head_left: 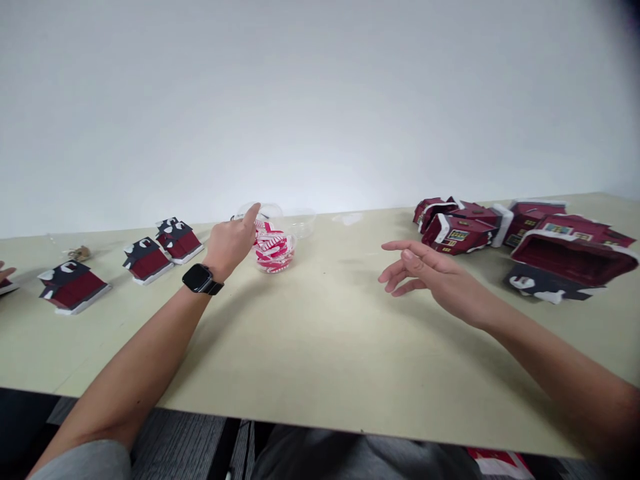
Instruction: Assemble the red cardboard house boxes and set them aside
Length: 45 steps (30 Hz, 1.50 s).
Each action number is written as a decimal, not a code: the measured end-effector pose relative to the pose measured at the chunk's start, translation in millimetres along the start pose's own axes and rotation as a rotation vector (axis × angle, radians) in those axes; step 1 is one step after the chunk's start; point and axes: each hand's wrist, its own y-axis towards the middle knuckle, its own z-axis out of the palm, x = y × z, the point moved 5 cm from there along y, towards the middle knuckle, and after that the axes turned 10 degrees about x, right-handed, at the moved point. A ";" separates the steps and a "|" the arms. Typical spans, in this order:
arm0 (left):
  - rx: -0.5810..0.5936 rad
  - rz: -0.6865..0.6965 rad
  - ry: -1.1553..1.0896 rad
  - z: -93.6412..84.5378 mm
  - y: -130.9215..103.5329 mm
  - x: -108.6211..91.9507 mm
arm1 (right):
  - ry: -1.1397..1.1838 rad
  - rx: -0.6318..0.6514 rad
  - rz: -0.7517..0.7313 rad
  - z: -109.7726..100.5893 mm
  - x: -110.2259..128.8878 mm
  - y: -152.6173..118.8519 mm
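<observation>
My left hand [231, 243], with a black watch [199, 278] on its wrist, is over the near left side of a clear round tub [293, 263] filled with red-and-white printed strips [273, 247]. Its index finger is stretched out; the other fingers are mostly hidden behind the hand, and nothing shows in its grip. To the right, my right hand [415, 270] hovers above the table with fingers apart and holds nothing. Near it lie several dark red toy houses [463, 230] with grey roofs and white edging. One hollow house [575, 260] lies tipped, its opening facing me.
Several small houses [75, 287] stand spaced out on the left of the pale table [320, 360]. A small brown item [79, 253] lies behind them. Clear plastic containers [303, 220] sit behind the tub, near the wall. Another person's hand [5, 272] shows at the left edge.
</observation>
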 end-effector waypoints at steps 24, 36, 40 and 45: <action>-0.319 0.089 -0.125 19.3 4.9 26.3 | -0.014 0.001 -0.011 -0.6 -4.1 1.9; -0.406 -0.164 -0.457 22.5 8.3 58.6 | -0.023 0.034 -0.004 1.0 -4.2 0.6; -0.399 -0.326 -0.899 28.4 14.8 65.5 | -0.005 0.034 -0.005 1.5 -4.3 2.2; -0.011 -0.443 -1.486 43.2 55.0 38.7 | 0.001 0.084 0.014 8.2 -9.8 5.5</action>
